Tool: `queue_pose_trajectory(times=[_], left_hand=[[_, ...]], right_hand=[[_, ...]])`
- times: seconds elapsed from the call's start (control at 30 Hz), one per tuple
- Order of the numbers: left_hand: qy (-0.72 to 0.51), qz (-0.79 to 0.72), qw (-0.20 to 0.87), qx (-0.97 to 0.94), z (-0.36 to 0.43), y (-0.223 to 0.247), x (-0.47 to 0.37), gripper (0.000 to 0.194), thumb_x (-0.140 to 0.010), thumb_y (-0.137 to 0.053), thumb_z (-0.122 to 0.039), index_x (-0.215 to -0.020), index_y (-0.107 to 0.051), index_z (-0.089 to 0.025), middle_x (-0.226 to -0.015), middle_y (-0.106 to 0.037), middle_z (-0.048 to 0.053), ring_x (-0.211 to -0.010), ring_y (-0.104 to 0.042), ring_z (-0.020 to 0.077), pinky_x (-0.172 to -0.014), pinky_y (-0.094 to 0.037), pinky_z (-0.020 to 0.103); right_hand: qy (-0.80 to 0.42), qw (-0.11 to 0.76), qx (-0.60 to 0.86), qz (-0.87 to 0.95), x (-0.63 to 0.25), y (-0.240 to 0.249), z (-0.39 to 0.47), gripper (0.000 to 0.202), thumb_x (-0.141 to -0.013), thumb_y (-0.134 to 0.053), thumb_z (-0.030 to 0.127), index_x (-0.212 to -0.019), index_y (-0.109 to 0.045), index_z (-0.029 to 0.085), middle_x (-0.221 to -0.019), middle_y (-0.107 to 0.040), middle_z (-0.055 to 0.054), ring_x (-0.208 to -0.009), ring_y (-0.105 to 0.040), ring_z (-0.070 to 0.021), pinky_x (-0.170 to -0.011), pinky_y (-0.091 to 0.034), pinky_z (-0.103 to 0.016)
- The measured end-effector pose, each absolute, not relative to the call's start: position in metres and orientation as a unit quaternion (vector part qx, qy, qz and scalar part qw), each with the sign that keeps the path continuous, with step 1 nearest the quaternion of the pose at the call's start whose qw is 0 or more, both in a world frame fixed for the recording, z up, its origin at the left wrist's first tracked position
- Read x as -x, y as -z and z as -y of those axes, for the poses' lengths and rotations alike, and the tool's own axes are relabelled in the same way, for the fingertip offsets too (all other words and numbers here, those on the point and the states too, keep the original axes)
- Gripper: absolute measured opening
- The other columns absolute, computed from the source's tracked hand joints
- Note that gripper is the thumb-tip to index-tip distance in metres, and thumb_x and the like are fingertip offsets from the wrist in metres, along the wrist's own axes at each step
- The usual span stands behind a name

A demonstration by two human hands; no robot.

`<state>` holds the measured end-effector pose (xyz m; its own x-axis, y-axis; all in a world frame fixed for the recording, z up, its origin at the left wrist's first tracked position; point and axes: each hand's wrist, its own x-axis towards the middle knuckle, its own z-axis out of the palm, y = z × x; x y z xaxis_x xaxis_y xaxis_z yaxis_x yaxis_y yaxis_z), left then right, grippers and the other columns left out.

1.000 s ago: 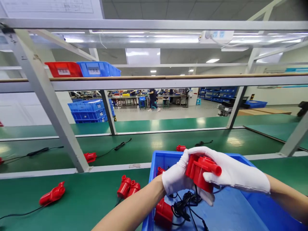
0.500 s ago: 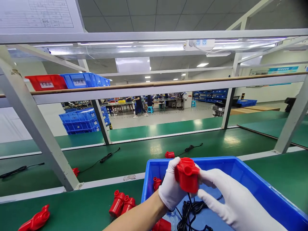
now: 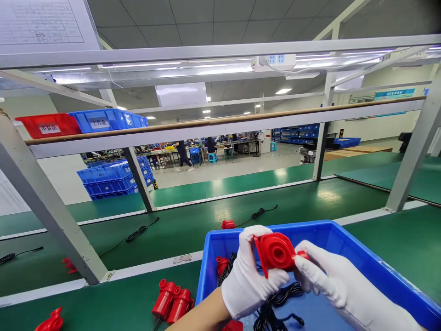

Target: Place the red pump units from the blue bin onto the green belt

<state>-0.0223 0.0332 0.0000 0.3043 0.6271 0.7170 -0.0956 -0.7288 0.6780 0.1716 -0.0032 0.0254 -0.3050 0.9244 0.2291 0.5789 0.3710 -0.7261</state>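
Both my white-gloved hands hold a red plastic pump point(image 3: 277, 252) above a blue bin. Its round face, with a ringed hole in the centre, is turned toward me. My left hand point(image 3: 248, 276) wraps its left side, thumb below and fingers above. At its right side, my right hand point(image 3: 322, 271) pinches a small red projecting part; whether that is the spout or a separate piece I cannot tell. Beneath lie coiled black cables point(image 3: 268, 312) and another red pump point(image 3: 222, 265), inside the blue bin point(image 3: 330, 228).
Two upright red pumps point(image 3: 172, 301) stand left of the bin, and another red part point(image 3: 51, 320) lies farther left. Behind, a green belt point(image 3: 193, 225) carries red pumps with black cords. Slanted frame posts point(image 3: 51, 197) and a shelf with red and blue boxes point(image 3: 108, 120) rise ahead.
The pump has been turned so that its round, holed face points at me. My right fingers have closed on its right side. The view has shifted slightly.
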Motion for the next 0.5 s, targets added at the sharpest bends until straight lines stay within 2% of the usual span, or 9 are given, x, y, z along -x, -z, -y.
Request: queue_pose_trajectory(times=[0.07,0.17,0.27,0.37,0.43,0.5], left_hand=[[-0.598,-0.147,0.204,-0.761,-0.036,0.008,0.019,0.069,-0.075,-0.076,-0.033,-0.128,-0.032,-0.027,-0.117,-0.045,0.008,-0.106,-0.054,0.0231,-0.093,-0.048,0.041],[-0.616,-0.12,0.105,-0.772,-0.038,0.017,0.017,0.082,-0.072,-0.08,-0.035,-0.134,-0.027,-0.027,-0.124,-0.044,0.013,-0.117,-0.051,0.0284,-0.095,-0.049,0.044],[-0.628,-0.152,0.049,-0.762,-0.035,0.021,0.018,0.094,-0.07,-0.081,-0.036,-0.142,-0.022,-0.024,-0.133,-0.04,0.019,-0.123,-0.048,0.0333,-0.098,-0.047,0.049],[-0.617,-0.227,0.068,-0.75,-0.032,0.017,0.02,0.107,-0.066,-0.083,-0.04,-0.147,-0.015,-0.022,-0.136,-0.041,0.019,-0.12,-0.052,0.0325,-0.1,-0.046,0.049],[-0.582,-0.276,0.13,-0.754,-0.032,0.011,0.023,0.098,-0.071,-0.079,-0.036,-0.147,-0.018,-0.023,-0.135,-0.046,0.017,-0.119,-0.053,0.0295,-0.103,-0.044,0.047],[-0.535,-0.312,0.222,-0.753,-0.036,0.004,0.025,0.061,-0.083,-0.066,-0.034,-0.136,-0.038,-0.023,-0.127,-0.056,0.012,-0.114,-0.057,0.025,-0.102,-0.044,0.043]], right_hand=[[-0.256,0.322,0.465,0.784,-0.176,-0.024,-0.001,0.049,-0.094,-0.036,0.065,-0.079,-0.052,0.021,-0.074,-0.058,0.0,-0.065,-0.054,-0.0142,-0.06,-0.046,-0.023],[-0.251,0.335,0.372,0.828,-0.18,-0.026,-0.002,0.037,-0.097,-0.04,0.056,-0.092,-0.057,0.023,-0.083,-0.06,0.0,-0.072,-0.057,-0.0133,-0.067,-0.049,-0.022],[-0.2,0.345,0.26,0.88,-0.183,-0.035,-0.002,0.022,-0.098,-0.048,0.044,-0.113,-0.056,0.029,-0.106,-0.062,-0.001,-0.094,-0.06,-0.0146,-0.084,-0.05,-0.023],[-0.123,0.353,0.192,0.907,-0.19,-0.04,-0.004,0.038,-0.096,-0.057,0.035,-0.132,-0.045,0.035,-0.128,-0.055,-0.004,-0.115,-0.055,-0.0184,-0.1,-0.046,-0.028],[-0.154,0.351,0.205,0.901,-0.195,-0.038,-0.006,0.038,-0.095,-0.056,0.035,-0.132,-0.047,0.034,-0.13,-0.054,-0.005,-0.117,-0.054,-0.0208,-0.1,-0.046,-0.03],[-0.231,0.358,0.259,0.867,-0.199,-0.035,-0.007,0.031,-0.096,-0.052,0.043,-0.124,-0.055,0.029,-0.121,-0.059,-0.007,-0.108,-0.058,-0.022,-0.094,-0.05,-0.031]])
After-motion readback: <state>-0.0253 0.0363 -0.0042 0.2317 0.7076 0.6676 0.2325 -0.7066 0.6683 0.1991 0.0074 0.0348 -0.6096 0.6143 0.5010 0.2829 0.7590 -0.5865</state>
